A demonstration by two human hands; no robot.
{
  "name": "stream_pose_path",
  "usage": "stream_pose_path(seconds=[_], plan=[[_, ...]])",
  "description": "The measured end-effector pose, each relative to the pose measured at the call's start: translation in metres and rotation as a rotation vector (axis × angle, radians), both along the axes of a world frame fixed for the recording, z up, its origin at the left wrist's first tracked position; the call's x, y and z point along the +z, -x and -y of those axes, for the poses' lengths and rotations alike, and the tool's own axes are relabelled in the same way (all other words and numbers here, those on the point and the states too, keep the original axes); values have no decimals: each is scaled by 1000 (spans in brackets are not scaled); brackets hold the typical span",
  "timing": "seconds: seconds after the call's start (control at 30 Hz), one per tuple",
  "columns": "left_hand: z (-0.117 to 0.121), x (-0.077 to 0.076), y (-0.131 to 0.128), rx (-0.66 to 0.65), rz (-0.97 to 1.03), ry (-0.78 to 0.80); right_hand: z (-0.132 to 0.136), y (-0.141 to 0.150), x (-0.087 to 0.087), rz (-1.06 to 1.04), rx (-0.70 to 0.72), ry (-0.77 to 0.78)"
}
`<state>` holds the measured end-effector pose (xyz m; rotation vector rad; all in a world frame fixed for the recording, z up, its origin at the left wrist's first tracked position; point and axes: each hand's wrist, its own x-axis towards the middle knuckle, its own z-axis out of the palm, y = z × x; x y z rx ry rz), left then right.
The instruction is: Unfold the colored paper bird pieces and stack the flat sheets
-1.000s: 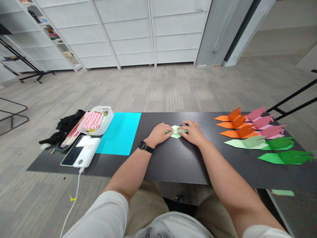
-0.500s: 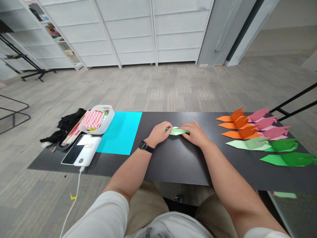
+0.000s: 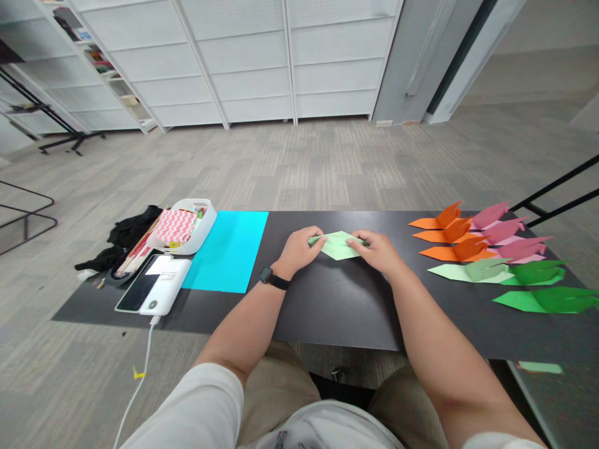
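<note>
at the middle of a dark table (image 3: 327, 305), near its far edge, a pale green paper (image 3: 339, 247) is pinched by both ends, the left hand (image 3: 299, 251) gripping one, the right hand (image 3: 378, 251) the other. it is creased into a flattish, pointed shape; beside the folded paper birds (image 3: 456, 250) lined up at right, it lacks raised wings, so i'd judge more folding is left. from here i can't quite tell whether it touches the tabletop. open surface stretches toward the near edge; a blue sheet (image 3: 234, 249) lies well apart at left.
</note>
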<state>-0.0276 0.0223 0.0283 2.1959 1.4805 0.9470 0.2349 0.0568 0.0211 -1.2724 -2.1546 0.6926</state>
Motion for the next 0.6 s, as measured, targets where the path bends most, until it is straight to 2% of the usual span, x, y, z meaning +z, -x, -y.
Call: stream_pose_path(seconds=[0.1, 0.23, 0.33, 0.47, 0.6], plan=[[-2, -5, 0, -6, -51, 37, -4, 0, -8, 35, 44, 53], [-3, -8, -3, -3, -75, -46, -9, 0, -22, 119, 23, -41], [-1, -6, -5, -114, -80, -71, -9, -1, -28, 215, -39, -104], [1, -9, -8, -294, -148, -25, -6, 2, -31, 289, -86, -160], [3, -14, -11, -318, -210, 23, -4, 4, -33, 273, -152, -198]])
